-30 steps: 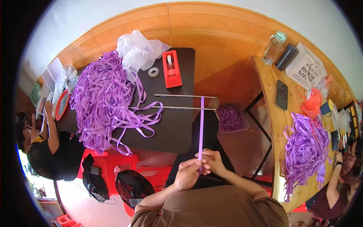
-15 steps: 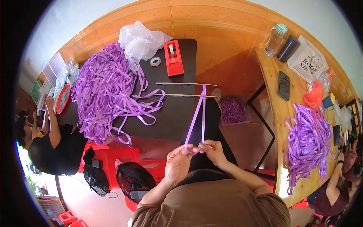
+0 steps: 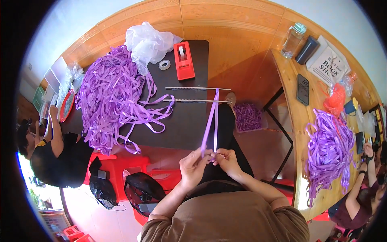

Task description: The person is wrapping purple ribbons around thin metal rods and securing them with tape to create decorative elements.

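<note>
A narrow purple ribbon (image 3: pixel 216 125) loops over the upper of two thin twisted metal rods (image 3: pixel 191 88) that stick out past the dark table's right edge. Its two strands run down toward me to my hands. My left hand (image 3: pixel 192 167) pinches the left strand, which is slightly blurred near the fingertips. Close beside it, my right hand (image 3: pixel 227 162) is closed on the right strand, with a small bit of ribbon between the hands. The second rod (image 3: pixel 193 101) lies nearer to me, with other ribbon loops at its left end.
A large heap of purple ribbon (image 3: pixel 109 97) covers the table's left part, near a plastic bag (image 3: pixel 147 44), tape roll (image 3: pixel 164 65) and red tape dispenser (image 3: pixel 184 62). A wooden table (image 3: pixel 300 161) at right holds more ribbon (image 3: pixel 328 149) and a phone (image 3: pixel 302 89). Other people sit at both sides.
My left hand has moved slightly up and toward my right hand, and the ribbon at its fingers has shifted. My right hand stays nearly in place.
</note>
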`<state>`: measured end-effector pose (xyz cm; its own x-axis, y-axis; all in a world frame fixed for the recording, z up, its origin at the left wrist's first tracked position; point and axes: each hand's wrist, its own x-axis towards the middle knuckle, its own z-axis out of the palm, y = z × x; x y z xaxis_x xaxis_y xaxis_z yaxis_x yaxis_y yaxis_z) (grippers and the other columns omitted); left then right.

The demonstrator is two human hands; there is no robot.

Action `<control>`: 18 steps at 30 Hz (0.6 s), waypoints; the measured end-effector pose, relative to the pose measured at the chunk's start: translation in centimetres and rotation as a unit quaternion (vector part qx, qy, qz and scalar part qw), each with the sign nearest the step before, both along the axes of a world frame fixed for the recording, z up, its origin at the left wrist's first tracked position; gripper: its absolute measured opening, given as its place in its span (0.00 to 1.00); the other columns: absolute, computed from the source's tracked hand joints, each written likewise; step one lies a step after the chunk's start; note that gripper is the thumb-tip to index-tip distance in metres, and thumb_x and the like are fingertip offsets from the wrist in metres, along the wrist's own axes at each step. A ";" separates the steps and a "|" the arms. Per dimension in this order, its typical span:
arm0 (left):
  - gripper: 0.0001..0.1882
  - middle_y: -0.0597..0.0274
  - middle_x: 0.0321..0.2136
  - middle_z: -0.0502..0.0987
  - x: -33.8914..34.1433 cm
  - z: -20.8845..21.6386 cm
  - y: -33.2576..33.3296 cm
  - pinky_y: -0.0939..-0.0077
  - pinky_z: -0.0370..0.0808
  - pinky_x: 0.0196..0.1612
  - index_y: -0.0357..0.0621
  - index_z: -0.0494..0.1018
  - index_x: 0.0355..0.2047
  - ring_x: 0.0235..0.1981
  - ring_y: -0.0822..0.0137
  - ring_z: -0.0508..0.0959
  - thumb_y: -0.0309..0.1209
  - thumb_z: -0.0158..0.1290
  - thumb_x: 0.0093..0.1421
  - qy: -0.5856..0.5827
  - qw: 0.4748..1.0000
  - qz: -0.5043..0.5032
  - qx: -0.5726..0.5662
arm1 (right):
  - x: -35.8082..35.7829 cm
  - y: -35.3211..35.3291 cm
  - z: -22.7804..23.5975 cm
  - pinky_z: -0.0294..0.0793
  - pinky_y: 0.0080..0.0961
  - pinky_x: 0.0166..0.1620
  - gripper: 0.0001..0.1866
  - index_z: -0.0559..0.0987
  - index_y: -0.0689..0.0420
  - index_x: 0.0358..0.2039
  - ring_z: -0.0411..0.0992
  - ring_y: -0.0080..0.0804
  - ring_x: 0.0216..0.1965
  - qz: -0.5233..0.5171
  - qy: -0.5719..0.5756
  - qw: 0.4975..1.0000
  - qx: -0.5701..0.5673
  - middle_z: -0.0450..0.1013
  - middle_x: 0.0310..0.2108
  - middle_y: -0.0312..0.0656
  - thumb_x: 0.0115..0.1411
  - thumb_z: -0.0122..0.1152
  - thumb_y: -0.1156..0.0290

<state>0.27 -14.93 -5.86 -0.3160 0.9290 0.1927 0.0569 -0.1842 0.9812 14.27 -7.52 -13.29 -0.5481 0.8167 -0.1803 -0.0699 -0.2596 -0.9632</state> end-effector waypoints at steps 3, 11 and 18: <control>0.16 0.50 0.33 0.77 -0.1 0.7 0.4 0.69 0.76 0.36 0.34 0.77 0.36 0.33 0.56 0.79 0.11 0.50 0.46 0.357 0.923 0.099 0.104 | 0.0 0.0 0.2 0.67 0.14 0.26 0.10 0.79 0.63 0.25 0.69 0.16 0.22 0.000 -0.034 0.999 0.013 0.73 0.20 0.34 0.61 0.55 0.73; 0.26 0.49 0.33 0.77 -0.3 -0.9 -1.3 0.68 0.76 0.37 0.31 0.67 0.49 0.32 0.54 0.78 0.13 0.47 0.45 0.344 0.929 0.102 -0.090 | -0.2 -0.2 -0.6 0.62 0.15 0.23 0.10 0.77 0.65 0.24 0.65 0.15 0.20 -0.044 -0.130 0.982 0.128 0.71 0.17 0.34 0.60 0.55 0.76; 0.20 0.54 0.34 0.79 -0.7 -1.6 -2.0 0.74 0.76 0.44 0.36 0.70 0.48 0.36 0.67 0.79 0.11 0.51 0.54 -0.302 0.945 -0.085 -0.094 | 0.2 -0.4 -0.4 0.60 0.17 0.20 0.09 0.77 0.66 0.24 0.65 0.15 0.19 -0.006 -0.148 0.978 0.149 0.71 0.17 0.34 0.60 0.55 0.76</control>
<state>-0.43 -16.96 -7.43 -0.1588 0.9762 -0.1480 -0.5389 0.0399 0.8414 14.51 -7.97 -13.64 -0.4984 0.8630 -0.0821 0.2218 0.0354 -0.9745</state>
